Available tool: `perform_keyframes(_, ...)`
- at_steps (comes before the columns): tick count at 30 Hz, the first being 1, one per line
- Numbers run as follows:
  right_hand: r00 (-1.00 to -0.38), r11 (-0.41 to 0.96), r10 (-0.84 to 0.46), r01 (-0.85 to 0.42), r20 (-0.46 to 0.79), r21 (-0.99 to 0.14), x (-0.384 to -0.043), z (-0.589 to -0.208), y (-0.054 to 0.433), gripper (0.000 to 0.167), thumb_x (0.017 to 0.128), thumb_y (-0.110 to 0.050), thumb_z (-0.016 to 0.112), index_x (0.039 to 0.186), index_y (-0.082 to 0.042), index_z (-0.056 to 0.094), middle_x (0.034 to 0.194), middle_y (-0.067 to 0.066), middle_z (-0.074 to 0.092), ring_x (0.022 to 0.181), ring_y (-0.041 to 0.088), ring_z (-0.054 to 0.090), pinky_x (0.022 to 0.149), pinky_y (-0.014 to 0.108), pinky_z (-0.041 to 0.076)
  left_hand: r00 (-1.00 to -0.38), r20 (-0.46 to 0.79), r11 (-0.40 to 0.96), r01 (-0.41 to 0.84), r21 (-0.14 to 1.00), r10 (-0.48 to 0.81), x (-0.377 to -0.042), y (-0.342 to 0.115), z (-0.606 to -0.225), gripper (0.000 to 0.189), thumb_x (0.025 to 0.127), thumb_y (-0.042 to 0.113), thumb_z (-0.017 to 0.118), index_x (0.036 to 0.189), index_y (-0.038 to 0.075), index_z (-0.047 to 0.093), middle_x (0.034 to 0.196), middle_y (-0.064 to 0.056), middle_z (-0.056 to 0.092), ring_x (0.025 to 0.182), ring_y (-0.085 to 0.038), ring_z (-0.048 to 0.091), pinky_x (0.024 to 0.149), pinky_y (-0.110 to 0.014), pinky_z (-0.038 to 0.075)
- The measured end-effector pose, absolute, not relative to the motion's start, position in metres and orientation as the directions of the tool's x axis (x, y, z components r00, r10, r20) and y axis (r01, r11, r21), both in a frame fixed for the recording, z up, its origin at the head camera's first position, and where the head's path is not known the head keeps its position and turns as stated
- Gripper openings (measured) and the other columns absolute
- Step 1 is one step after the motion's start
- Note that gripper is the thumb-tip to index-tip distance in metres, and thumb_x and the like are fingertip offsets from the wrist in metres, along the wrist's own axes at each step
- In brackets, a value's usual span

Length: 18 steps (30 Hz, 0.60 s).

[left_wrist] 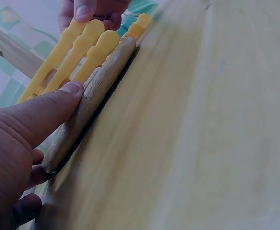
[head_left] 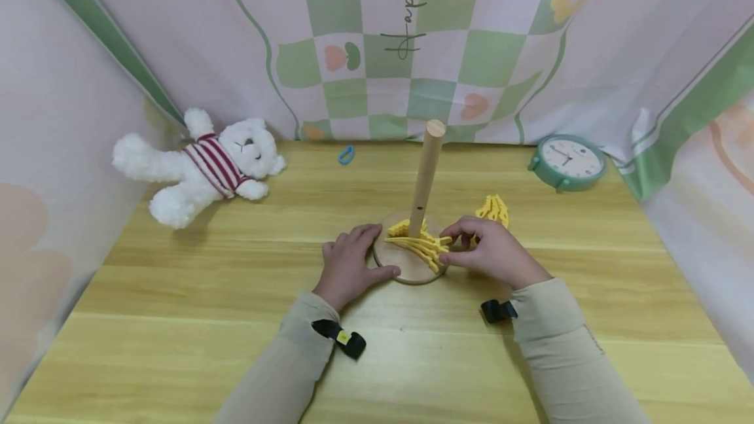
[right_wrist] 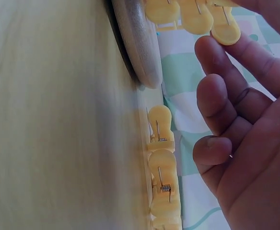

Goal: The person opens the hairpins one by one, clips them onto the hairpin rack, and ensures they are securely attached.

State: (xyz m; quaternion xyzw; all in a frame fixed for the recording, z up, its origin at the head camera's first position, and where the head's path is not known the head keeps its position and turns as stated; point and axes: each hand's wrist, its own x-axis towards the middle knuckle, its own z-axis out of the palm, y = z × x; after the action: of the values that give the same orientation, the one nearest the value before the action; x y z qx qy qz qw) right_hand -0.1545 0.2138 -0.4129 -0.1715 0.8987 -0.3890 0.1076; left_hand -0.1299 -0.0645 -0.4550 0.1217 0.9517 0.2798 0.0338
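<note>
A wooden stand has a round base point(head_left: 396, 259) and a tall upright post point(head_left: 427, 178). Several yellow clothespins point(head_left: 417, 245) lie on the base around the foot of the post, fanned side by side. My left hand point(head_left: 350, 267) grips the base at its left edge, thumb at the front rim and fingers toward the back. At the right of the base, my right hand point(head_left: 491, 250) pinches the end of a clothespin point(right_wrist: 225, 28) between thumb and index finger; its other fingers are bent and hold nothing. More yellow clothespins point(head_left: 493, 208) lie on the table just behind the right hand.
A white plush bear point(head_left: 215, 165) in a striped shirt lies at the back left. A small blue ring-like clip point(head_left: 346, 154) is near the back edge. At the back right sits a green clock point(head_left: 568, 161). Patterned curtain point(head_left: 389, 38) hangs behind the wooden table point(head_left: 235, 280).
</note>
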Motion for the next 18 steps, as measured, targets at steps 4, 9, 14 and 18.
perform_keyframes(4, -0.918, 0.641, -0.39, -0.219, -0.066, -0.736, -0.1549, -0.413, 0.214, 0.035, 0.081, -0.032, 0.086, 0.11, -0.016, 0.074, 0.087, 0.003, 0.062, 0.081, 0.021, 0.054, 0.068, 0.032, 0.046, -0.969, -0.001, 0.815, 0.209, 0.541, 0.249, -0.13, -0.0643, -0.4544, 0.092, 0.079, 0.066, 0.074, 0.152, 0.019, 0.045, 0.153, 0.002, 0.045, 0.123, -0.025, 0.049, 0.092, -0.046, 0.028)
perform_keyframes(9, -0.918, 0.64, -0.39, -0.218, -0.067, -0.737, -0.1547, -0.4123, 0.2134, 0.035, 0.08, -0.031, 0.086, 0.11, -0.015, 0.074, 0.087, 0.003, 0.063, 0.081, 0.02, 0.055, 0.068, 0.032, 0.047, -0.969, -0.007, 0.812, 0.202, 0.547, 0.246, -0.1298, -0.064, -0.4533, 0.092, 0.079, 0.066, 0.074, 0.152, 0.019, 0.045, 0.153, 0.002, 0.045, 0.123, -0.026, 0.048, 0.092, -0.046, 0.028)
perform_keyframes(14, -0.919, 0.641, -0.388, -0.215, -0.068, -0.737, -0.1546, -0.4109, 0.2152, 0.039, 0.08, -0.034, 0.086, 0.111, -0.015, 0.074, 0.088, 0.003, 0.064, 0.082, 0.021, 0.055, 0.069, 0.032, 0.047, -0.969, -0.003, 0.809, 0.204, 0.551, 0.247, -0.1301, -0.0641, -0.4541, 0.092, 0.079, 0.066, 0.074, 0.152, 0.019, 0.045, 0.153, 0.002, 0.046, 0.123, -0.026, 0.049, 0.092, -0.046, 0.028)
perform_keyframes(18, -0.925, 0.635, -0.378, -0.221, -0.048, -0.74, -0.1549, -0.4095, 0.2198, 0.039, 0.082, -0.038, 0.084, 0.111, -0.014, 0.074, 0.09, 0.001, 0.065, 0.083, 0.021, 0.055, 0.071, 0.032, 0.047, -0.968, 0.0, 0.808, 0.208, 0.552, 0.249, -0.1305, -0.0647, -0.455, 0.091, 0.079, 0.066, 0.074, 0.152, 0.019, 0.045, 0.153, 0.002, 0.046, 0.124, -0.026, 0.048, 0.092, -0.047, 0.028)
